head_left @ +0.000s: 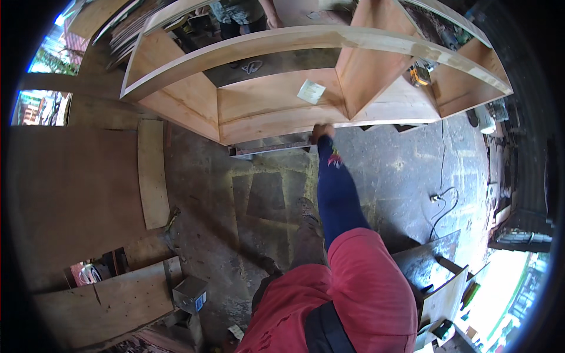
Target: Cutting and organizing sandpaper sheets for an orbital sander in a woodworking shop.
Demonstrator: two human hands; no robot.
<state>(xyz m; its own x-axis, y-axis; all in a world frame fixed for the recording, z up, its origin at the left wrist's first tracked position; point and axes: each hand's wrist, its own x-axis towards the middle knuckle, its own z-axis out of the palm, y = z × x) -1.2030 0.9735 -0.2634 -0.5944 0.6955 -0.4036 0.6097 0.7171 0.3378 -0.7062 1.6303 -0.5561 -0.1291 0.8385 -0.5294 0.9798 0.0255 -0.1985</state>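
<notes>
A large unpainted wooden cabinet frame with upright dividers spans the far side of the view. My right hand, below a dark blue sleeve, reaches forward to its near lower edge. The fingers look curled round that board, though they are small and partly hidden. On the frame's inner panel, just beyond my hand, lies a pale sheet of paper. A yellow and black tool sits in the right part of the frame. My left hand is out of view.
Another person stands behind the frame. A low support shows beneath it. Large brown boards lie at left, near a small metal box. A cable lies on the concrete floor at right, with panels nearer me.
</notes>
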